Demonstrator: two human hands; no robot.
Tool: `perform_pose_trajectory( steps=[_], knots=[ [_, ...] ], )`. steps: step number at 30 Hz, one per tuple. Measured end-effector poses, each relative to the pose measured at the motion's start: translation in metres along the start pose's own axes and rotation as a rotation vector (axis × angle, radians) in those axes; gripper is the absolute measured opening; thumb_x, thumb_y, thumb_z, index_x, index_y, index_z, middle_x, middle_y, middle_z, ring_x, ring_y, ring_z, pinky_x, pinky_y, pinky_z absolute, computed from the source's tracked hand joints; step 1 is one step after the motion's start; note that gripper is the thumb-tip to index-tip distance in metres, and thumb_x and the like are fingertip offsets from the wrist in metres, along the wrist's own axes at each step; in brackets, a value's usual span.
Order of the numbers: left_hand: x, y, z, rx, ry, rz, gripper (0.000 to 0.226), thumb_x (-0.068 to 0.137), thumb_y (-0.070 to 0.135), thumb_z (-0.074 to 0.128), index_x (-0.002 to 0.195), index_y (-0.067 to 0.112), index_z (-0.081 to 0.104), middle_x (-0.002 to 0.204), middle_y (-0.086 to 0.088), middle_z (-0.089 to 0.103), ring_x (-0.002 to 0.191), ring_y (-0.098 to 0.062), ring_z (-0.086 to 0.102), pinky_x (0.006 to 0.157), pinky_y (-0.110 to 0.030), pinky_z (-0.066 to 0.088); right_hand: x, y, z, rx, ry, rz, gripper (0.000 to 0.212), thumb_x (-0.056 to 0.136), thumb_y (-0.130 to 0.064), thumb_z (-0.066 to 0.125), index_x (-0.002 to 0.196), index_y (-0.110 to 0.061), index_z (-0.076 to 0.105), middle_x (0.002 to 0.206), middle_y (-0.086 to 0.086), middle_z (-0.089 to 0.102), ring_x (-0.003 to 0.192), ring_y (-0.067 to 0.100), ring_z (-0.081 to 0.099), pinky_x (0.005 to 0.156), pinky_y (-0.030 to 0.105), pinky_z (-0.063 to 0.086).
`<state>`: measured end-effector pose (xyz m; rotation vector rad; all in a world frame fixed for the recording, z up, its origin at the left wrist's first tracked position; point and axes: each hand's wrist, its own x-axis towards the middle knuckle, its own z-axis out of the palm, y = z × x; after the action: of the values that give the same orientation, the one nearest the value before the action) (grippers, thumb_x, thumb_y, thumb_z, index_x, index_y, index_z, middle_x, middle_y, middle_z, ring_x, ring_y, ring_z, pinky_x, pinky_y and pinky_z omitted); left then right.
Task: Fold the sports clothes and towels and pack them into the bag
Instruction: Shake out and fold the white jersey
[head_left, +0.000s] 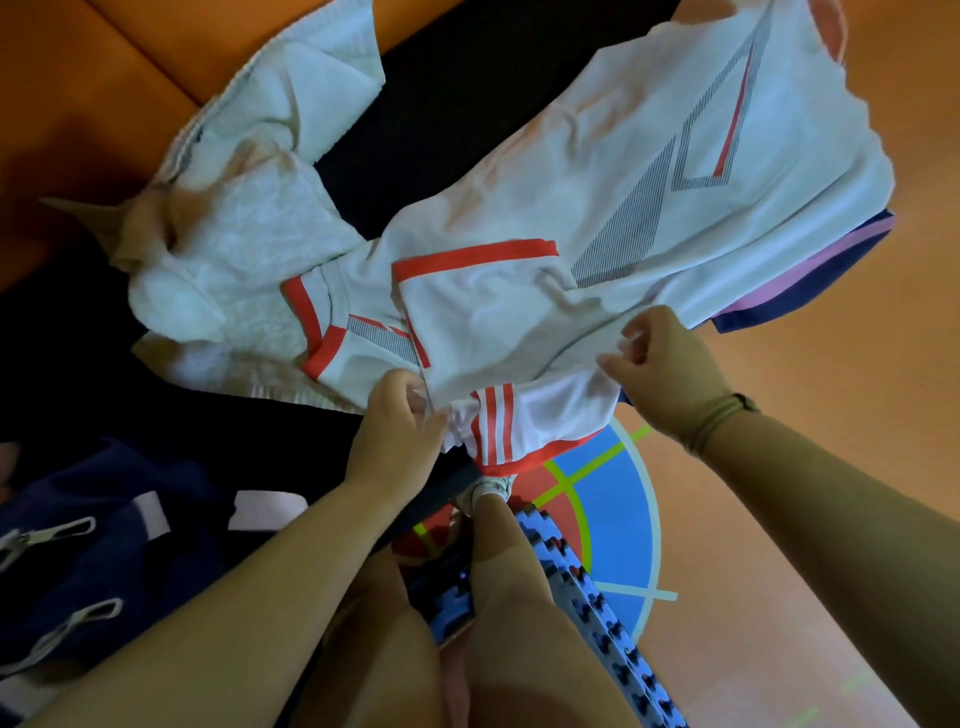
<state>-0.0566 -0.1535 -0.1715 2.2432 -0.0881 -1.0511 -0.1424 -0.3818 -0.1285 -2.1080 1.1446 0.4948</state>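
One white jersey (597, 171), red-trimmed, lies spread at centre, its near edge pinched by the left hand (395, 431) and the right hand (670, 364). At ten o'clock a white towel (249, 218) lies rumpled, so folding seems barely begun. A purple-navy garment (810, 270) at three is mostly covered. The navy bag (104, 519) at eight is cropped, its contents unseen.

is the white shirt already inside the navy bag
No, the white shirt lies spread outside the navy bag, with the left hand and right hand pinching its near edge.
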Motion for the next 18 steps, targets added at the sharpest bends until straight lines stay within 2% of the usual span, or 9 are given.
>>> perform_pose_trajectory(
  steps=[1, 3, 5, 7, 9, 11, 14, 18],
  knots=[
    [-0.004, -0.003, 0.0, 0.116, 0.083, 0.132, 0.032, 0.083, 0.021, 0.067, 0.109, 0.014, 0.049, 0.105, -0.002, 0.053, 0.094, -0.018, 0.053, 0.074, -0.026, 0.049, -0.006, 0.007, 0.003, 0.006, 0.013, 0.007, 0.031, 0.084, -0.023, 0.065, 0.107, -0.011, 0.047, 0.085, 0.003, 0.055, 0.077, 0.021, 0.051, 0.068, 0.026, 0.035],
    [-0.008, -0.011, 0.004, 0.384, 0.111, 0.458, 0.048, 0.073, 0.011, 0.075, 0.114, 0.012, 0.049, 0.111, -0.013, 0.051, 0.1, -0.03, 0.05, 0.081, -0.038, 0.052, -0.015, 0.019, 0.008, 0.018, 0.001, -0.007, 0.039, 0.084, -0.022, 0.066, 0.115, -0.011, 0.044, 0.088, 0.004, 0.057, 0.077, 0.023, 0.055, 0.067, 0.027, 0.037],
    [-0.008, -0.021, 0.01, 0.613, 0.028, 0.698, 0.064, 0.062, 0.007, 0.08, 0.117, 0.017, 0.048, 0.11, -0.016, 0.052, 0.099, -0.036, 0.053, 0.081, -0.042, 0.049, -0.02, 0.025, 0.012, 0.029, -0.058, -0.072, 0.048, 0.084, -0.018, 0.065, 0.126, -0.015, 0.041, 0.095, 0.005, 0.059, 0.081, 0.022, 0.058, 0.07, 0.028, 0.044],
    [-0.006, -0.024, 0.017, 0.773, -0.055, 0.826, 0.069, 0.06, 0.007, 0.08, 0.12, 0.025, 0.049, 0.112, -0.012, 0.052, 0.099, -0.033, 0.054, 0.084, -0.042, 0.046, -0.019, 0.03, 0.014, -0.091, -0.105, -0.185, 0.053, 0.085, -0.01, 0.061, 0.133, -0.023, 0.04, 0.103, 0.007, 0.058, 0.088, 0.025, 0.059, 0.075, 0.035, 0.051],
    [-0.002, -0.024, 0.023, 0.835, -0.022, 0.885, 0.064, 0.059, 0.005, 0.077, 0.115, 0.027, 0.055, 0.111, -0.008, 0.051, 0.095, -0.03, 0.05, 0.081, -0.04, 0.046, -0.015, 0.036, 0.016, -0.327, -0.058, -0.325, 0.055, 0.083, 0.001, 0.056, 0.13, -0.028, 0.049, 0.101, 0.01, 0.058, 0.086, 0.033, 0.058, 0.068, 0.043, 0.054],
    [0.003, -0.022, 0.025, 0.84, 0.053, 0.916, 0.05, 0.06, 0.003, 0.073, 0.105, 0.025, 0.064, 0.106, -0.007, 0.054, 0.089, -0.028, 0.043, 0.074, -0.038, 0.045, -0.007, 0.041, 0.017, -0.467, 0.006, -0.438, 0.055, 0.074, 0.01, 0.06, 0.117, -0.024, 0.062, 0.088, 0.012, 0.06, 0.074, 0.037, 0.058, 0.055, 0.042, 0.053],
    [0.011, -0.019, 0.026, 0.863, 0.079, 0.898, 0.041, 0.065, 0.009, 0.069, 0.102, 0.025, 0.067, 0.1, -0.007, 0.06, 0.086, -0.029, 0.044, 0.07, -0.039, 0.045, 0.003, 0.039, 0.013, -0.514, 0.064, -0.544, 0.042, 0.062, 0.008, 0.073, 0.097, -0.016, 0.071, 0.072, 0.013, 0.059, 0.06, 0.035, 0.057, 0.048, 0.036, 0.049],
    [0.017, -0.014, 0.024, 0.805, 0.001, 0.862, 0.025, 0.065, 0.025, 0.082, 0.087, 0.024, 0.07, 0.094, -0.006, 0.062, 0.085, -0.033, 0.054, 0.067, -0.041, 0.045, 0.014, 0.031, 0.005, -0.484, -0.028, -0.628, 0.024, 0.066, -0.004, 0.075, 0.087, -0.016, 0.074, 0.073, 0.011, 0.058, 0.061, 0.034, 0.058, 0.05, 0.034, 0.047]
  ],
)
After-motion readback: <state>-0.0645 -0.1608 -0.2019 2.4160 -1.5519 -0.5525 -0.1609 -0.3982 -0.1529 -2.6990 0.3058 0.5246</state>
